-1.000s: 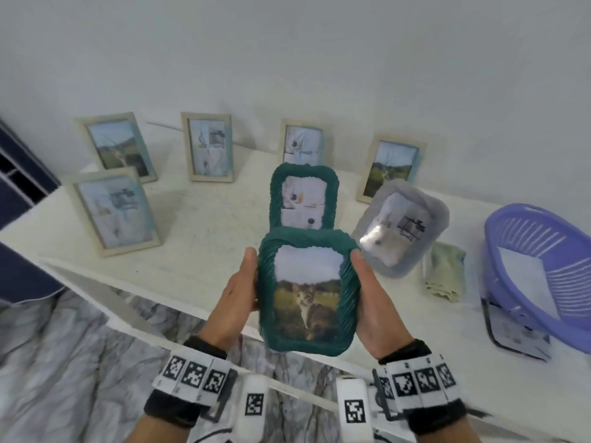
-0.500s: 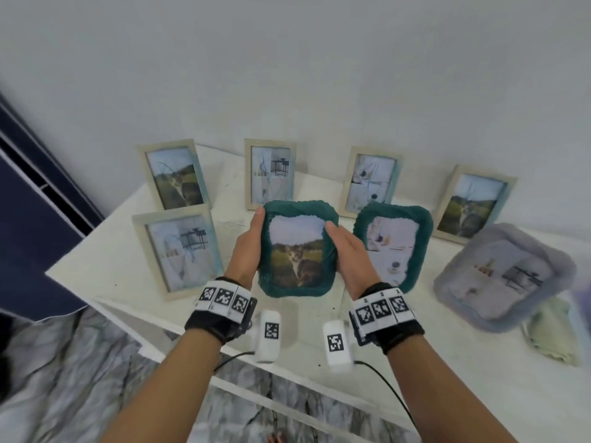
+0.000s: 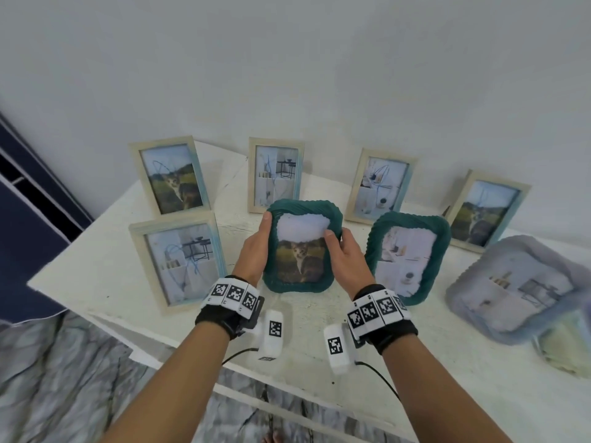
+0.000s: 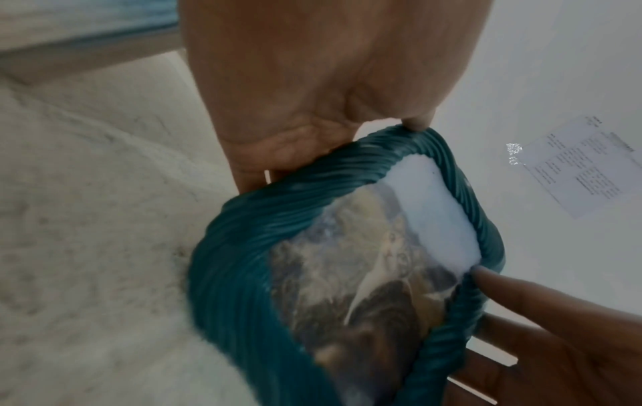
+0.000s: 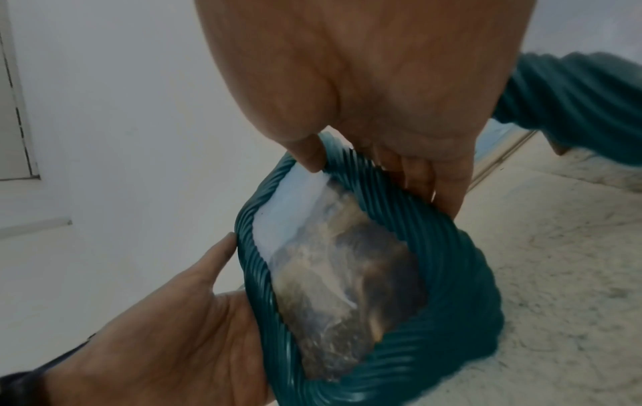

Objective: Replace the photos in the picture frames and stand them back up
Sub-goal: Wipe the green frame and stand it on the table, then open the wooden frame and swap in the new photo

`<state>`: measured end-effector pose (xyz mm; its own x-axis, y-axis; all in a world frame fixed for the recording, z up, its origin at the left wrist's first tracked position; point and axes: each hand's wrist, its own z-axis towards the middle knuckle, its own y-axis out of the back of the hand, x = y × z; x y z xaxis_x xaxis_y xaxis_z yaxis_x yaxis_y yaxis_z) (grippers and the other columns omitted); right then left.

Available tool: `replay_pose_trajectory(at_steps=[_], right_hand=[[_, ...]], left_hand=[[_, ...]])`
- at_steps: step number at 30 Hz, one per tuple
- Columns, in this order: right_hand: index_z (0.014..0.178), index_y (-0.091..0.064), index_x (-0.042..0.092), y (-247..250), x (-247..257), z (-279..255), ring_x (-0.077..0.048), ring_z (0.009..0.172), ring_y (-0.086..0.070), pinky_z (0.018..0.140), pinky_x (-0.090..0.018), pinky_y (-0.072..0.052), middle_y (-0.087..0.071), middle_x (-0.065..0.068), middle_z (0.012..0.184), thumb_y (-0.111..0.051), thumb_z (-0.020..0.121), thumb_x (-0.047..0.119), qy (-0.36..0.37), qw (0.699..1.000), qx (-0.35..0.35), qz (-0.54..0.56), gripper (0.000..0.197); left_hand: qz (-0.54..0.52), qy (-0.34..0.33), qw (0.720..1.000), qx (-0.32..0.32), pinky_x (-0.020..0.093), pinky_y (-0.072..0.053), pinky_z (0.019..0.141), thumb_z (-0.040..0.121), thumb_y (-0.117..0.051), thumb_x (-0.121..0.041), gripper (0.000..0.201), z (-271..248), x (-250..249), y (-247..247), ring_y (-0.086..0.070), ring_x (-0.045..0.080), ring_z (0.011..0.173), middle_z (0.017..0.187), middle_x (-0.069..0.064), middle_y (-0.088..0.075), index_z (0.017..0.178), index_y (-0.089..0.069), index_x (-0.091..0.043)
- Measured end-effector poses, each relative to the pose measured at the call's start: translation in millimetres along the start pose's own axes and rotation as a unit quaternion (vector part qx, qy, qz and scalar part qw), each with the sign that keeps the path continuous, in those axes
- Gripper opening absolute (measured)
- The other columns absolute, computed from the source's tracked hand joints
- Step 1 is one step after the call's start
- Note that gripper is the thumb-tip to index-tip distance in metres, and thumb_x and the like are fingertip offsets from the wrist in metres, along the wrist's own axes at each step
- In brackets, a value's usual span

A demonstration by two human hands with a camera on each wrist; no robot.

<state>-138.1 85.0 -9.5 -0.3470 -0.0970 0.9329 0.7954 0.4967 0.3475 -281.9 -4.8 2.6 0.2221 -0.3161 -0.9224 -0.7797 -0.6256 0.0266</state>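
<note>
surface: white table (image 3: pixel 105 247) by white wall (image 3: pixel 287 59) | floor: marbled | both grips: clasping teal frame (image 3: pixel 300 247)

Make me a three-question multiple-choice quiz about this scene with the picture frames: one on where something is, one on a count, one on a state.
1. The second green frame stands where, relative to the held green frame?
A to its right B to its left C behind it
2. How many wooden frames stand on the table?
A three B five C seven
3. The held frame is
A lying flat B gripped by both hands C untouched

Key: 1 A, head view shows it rightward; 2 B, five are visible; 3 B, left hand and right hand grip its sides.
</note>
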Motion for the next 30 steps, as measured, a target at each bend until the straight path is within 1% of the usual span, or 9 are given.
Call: replay_pose_trajectory(at_steps=[5,7,9,13,17,20,23,26,30], right_hand=[[0.134,-0.045,0.015,4,-11,-12,-0.022,0.105,-0.06,0.093,-0.04,-0.048,-0.063,0.003,0.103,-0.041,0.098,0.05,-0.038,0.994,0.036,-0.099,0.05],[0.144,-0.037,0.01,8,-12,-24,-0.021,0.107,-0.057,0.093,-0.031,-0.042,-0.061,0.0,0.102,-0.041,0.099,0.048,-0.062,0.984,0.054,-0.157,0.06],[0.146,-0.033,0.004,10,-15,-39,-0.018,0.102,-0.054,0.088,-0.026,-0.037,-0.064,-0.009,0.11,-0.042,0.099,0.046,-0.081,0.974,0.068,-0.198,0.063],[0.135,-0.05,0.004,14,-27,-67,-0.021,0.108,-0.058,0.09,-0.026,-0.042,-0.063,-0.013,0.123,-0.05,0.096,0.043,-0.096,0.966,0.055,-0.235,0.055],[0.096,-0.067,0.015,4,-20,-88,-0.016,0.085,-0.063,0.081,-0.032,-0.051,-0.07,0.0,0.091,-0.052,0.093,0.044,-0.073,0.965,0.077,-0.24,0.032],[0.09,-0.066,0.018,-18,-1,-92,-0.011,0.08,-0.064,0.078,-0.031,-0.053,-0.068,0.005,0.084,-0.054,0.094,0.039,-0.019,0.973,0.147,-0.178,0.025],[0.109,-0.065,0.017,-47,18,-80,-0.01,0.089,-0.064,0.085,-0.026,-0.051,-0.068,0.003,0.099,-0.054,0.096,0.033,0.042,0.97,0.189,-0.144,0.024],[0.134,-0.052,0.016,-77,35,-63,-0.014,0.1,-0.061,0.099,-0.036,-0.046,-0.063,-0.003,0.123,-0.052,0.097,0.03,0.065,0.967,0.214,-0.124,0.04],[0.149,-0.031,0.013,-105,51,-44,-0.023,0.13,-0.045,0.11,-0.036,-0.035,-0.043,-0.007,0.147,-0.047,0.099,0.027,0.064,0.961,0.24,-0.123,0.055]], left_hand=[[0.009,-0.043,0.999,0.025,0.037,-0.042,0.107,0.092,-0.028,-0.07,0.058,-20,25,7,-0.058,0.013,0.112,0.125,-0.003,-0.061,0.12,-0.061,-0.031],[0.037,-0.05,0.998,0.027,0.042,-0.044,0.106,0.081,-0.034,-0.083,0.069,-25,46,13,-0.061,0.012,0.114,0.124,-0.004,-0.065,0.115,-0.064,-0.032],[0.081,-0.056,0.995,0.011,0.043,-0.042,0.108,0.078,-0.038,-0.085,0.083,-32,64,18,-0.057,0.012,0.118,0.13,-0.004,-0.062,0.131,-0.058,-0.023],[0.173,-0.064,0.983,0.011,0.022,-0.037,0.099,0.095,-0.05,-0.048,0.061,-60,78,26,-0.05,0.004,0.115,0.135,-0.007,-0.052,0.147,-0.04,-0.017],[0.199,-0.11,0.973,0.04,0.032,-0.05,0.097,0.094,-0.057,-0.038,0.029,-89,84,50,-0.064,0.0,0.099,0.112,-0.014,-0.07,0.122,-0.064,-0.031],[0.161,-0.171,0.971,-0.042,0.033,-0.056,0.083,0.095,-0.059,-0.025,0.015,-104,79,73,-0.069,0.008,0.083,0.09,-0.012,-0.074,0.104,-0.07,-0.029],[0.128,-0.226,0.948,-0.182,0.027,-0.053,0.075,0.096,-0.059,-0.018,0.017,-107,72,97,-0.066,0.01,0.087,0.093,-0.011,-0.072,0.098,-0.069,-0.031],[0.099,-0.231,0.916,-0.312,0.025,-0.047,0.082,0.096,-0.059,-0.021,0.021,-102,68,118,-0.057,0.01,0.103,0.118,-0.005,-0.059,0.115,-0.063,-0.026],[0.089,-0.173,0.926,-0.323,0.03,-0.037,0.099,0.098,-0.055,-0.024,0.051,-85,72,137,-0.04,0.011,0.129,0.146,-0.003,-0.038,0.146,-0.038,-0.023]])
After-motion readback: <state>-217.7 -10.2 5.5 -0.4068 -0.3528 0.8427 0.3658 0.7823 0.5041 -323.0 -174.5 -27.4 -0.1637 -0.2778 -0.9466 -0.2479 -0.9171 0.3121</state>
